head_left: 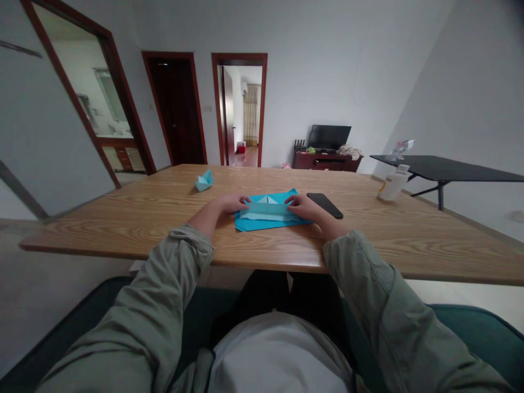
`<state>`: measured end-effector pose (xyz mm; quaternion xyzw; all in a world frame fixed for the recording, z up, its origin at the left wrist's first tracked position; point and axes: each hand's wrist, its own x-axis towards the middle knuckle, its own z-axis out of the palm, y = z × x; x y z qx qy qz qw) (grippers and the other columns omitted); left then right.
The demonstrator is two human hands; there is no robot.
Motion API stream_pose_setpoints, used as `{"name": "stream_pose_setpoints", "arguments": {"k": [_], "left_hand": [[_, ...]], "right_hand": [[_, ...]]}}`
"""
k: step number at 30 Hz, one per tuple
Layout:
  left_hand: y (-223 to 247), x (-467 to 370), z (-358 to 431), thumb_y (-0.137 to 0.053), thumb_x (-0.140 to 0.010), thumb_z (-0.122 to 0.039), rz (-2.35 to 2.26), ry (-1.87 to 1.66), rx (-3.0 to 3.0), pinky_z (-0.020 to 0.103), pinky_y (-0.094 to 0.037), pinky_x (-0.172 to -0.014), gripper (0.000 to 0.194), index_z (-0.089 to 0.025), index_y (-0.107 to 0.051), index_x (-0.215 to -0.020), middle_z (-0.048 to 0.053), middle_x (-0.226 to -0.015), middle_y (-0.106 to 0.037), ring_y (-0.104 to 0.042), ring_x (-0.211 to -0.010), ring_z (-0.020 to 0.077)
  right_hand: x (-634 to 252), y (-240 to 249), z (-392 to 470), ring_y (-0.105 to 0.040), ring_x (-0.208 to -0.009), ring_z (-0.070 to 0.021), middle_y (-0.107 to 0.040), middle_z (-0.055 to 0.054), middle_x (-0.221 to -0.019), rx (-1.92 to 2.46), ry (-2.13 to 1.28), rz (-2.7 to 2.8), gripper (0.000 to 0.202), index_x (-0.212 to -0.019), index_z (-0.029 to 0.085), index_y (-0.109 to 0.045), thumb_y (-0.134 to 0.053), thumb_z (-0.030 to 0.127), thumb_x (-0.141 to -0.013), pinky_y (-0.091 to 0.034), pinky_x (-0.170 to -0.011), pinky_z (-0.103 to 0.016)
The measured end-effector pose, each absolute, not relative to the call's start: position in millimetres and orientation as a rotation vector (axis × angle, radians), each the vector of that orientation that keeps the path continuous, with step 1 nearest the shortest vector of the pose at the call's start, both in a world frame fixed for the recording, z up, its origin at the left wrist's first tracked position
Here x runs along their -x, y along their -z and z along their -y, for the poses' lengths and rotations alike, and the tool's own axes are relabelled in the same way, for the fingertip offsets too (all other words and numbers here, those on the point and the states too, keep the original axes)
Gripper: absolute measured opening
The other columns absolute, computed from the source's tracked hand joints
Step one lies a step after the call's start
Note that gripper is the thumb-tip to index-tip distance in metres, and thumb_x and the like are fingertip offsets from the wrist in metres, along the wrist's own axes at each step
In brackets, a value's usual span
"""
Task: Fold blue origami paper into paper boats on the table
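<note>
A light blue folded paper (268, 210) with a pale triangular peak lies over brighter blue paper (262, 225) on the wooden table. My left hand (234, 202) pinches the folded paper at its left end, fingers closed. At the opposite end, my right hand (302, 206) grips it between thumb and fingers. A wide band runs across the front of the fold, between my two hands. The fingertips partly hide the paper's ends. Just beyond my right hand rests a black phone (325, 205). Farther back on the left sits a small folded paper boat (203, 180), light blue.
The wooden table (164, 218) spans the width before me, its front edge close to my lap. A white bottle (393, 184) stands on its right side. Behind that is a black folding table (450, 167). A television (329, 136) stands on a low cabinet by the far wall.
</note>
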<state>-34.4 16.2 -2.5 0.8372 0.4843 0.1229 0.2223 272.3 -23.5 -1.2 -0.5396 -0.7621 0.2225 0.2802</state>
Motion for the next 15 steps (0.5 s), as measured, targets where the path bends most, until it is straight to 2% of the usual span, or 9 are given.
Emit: {"name": "stream_pose_setpoints", "arguments": {"k": [9,15], "left_hand": [[3,34,-15,-0.055,-0.078,-0.039,-1.359,-0.332,-2.370,0.026,-0.046,-0.075,0.052,-0.015,-0.062,-0.124,0.009,-0.102,-0.067,-0.060,-0.087,0.0182],[4,19,-9,-0.056,-0.079,-0.035,-1.515,-0.351,-2.423,0.025,-0.046,-0.072,0.046,-0.020,-0.064,-0.122,0.007,-0.102,-0.068,-0.061,-0.082,0.0169]], "right_hand": [[-273,5,21,-0.051,-0.060,-0.0094,-0.065,-0.004,-0.080,1.578,-0.446,2.073,0.024,-0.104,0.012,-0.066,-0.057,0.019,-0.083,-0.037,-0.051,-0.019],[-273,18,8,-0.056,-0.065,-0.0115,-0.069,-0.005,-0.088,1.613,-0.268,2.154,0.025,-0.104,0.017,-0.066,-0.060,0.022,-0.080,-0.040,-0.058,-0.021]]}}
